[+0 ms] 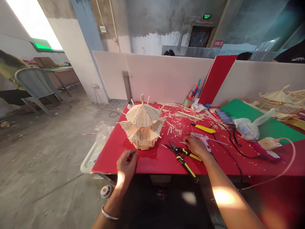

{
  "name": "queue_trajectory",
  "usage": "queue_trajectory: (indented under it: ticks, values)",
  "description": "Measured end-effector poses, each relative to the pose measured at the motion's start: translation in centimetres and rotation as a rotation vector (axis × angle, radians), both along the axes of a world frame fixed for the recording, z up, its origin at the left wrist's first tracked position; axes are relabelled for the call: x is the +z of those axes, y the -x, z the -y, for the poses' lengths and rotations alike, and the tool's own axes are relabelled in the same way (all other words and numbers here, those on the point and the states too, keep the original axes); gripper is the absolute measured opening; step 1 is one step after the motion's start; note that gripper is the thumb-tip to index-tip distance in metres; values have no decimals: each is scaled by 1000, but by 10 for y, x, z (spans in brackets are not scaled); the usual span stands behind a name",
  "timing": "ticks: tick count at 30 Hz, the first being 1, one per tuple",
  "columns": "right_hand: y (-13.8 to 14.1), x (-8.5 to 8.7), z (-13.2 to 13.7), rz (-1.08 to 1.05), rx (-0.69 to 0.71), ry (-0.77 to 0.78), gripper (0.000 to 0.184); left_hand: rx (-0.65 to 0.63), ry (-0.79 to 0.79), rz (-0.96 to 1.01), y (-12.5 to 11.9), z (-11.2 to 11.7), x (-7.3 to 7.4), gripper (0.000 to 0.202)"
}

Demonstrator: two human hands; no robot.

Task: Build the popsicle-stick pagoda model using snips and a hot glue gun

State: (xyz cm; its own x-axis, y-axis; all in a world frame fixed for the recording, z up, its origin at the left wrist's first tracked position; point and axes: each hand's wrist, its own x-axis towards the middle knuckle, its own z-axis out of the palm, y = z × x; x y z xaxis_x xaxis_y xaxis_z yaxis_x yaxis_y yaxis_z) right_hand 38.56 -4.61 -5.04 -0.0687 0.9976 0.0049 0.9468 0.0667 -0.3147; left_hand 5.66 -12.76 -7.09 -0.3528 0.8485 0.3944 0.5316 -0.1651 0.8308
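Observation:
A two-tier pavilion model made of wooden sticks (142,125) stands on the red table (157,160). My left hand (127,164) rests at the table's near edge just in front of the model, fingers curled in a pinch on something I cannot make out. My right hand (195,145) lies on the table to the right, fingers bent over the handles of yellow-and-black cutters (182,157), right beside a pink-and-white glue gun (203,139).
A yellow utility knife (203,128), loose sticks and shavings (183,116), a cup of pens (190,97), a plastic bag (247,127), black cables (232,152), green and red boards and other stick models (278,98) fill the table. A grey chair (35,87) stands far left.

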Motion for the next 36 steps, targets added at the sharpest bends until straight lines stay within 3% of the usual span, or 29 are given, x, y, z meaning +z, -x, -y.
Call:
queue_trajectory:
  ticks: [4, 7, 10, 15, 23, 36]
  values:
    - [15, 3, 17, -51, 22, -39, 17, -137, 151, 73, -4, 7, 3, 21]
    - [51, 2, 39, -253, 151, -90, 19, -274, 236, 80, -7, 8, 3, 22]
    - [97, -5, 55, -424, 319, -145, 17, -326, 242, 41, -9, 5, 2, 20]
    - [145, -17, 56, -368, 340, -168, 13, -376, 193, -27, -2, -5, 4, 16]
    - [161, -25, 51, -357, 327, -195, 13, -377, 157, -192, 10, -17, 6, 15]
    - [169, -29, 50, -255, 195, -255, 15, -172, 192, -338, 7, -20, -4, 20]
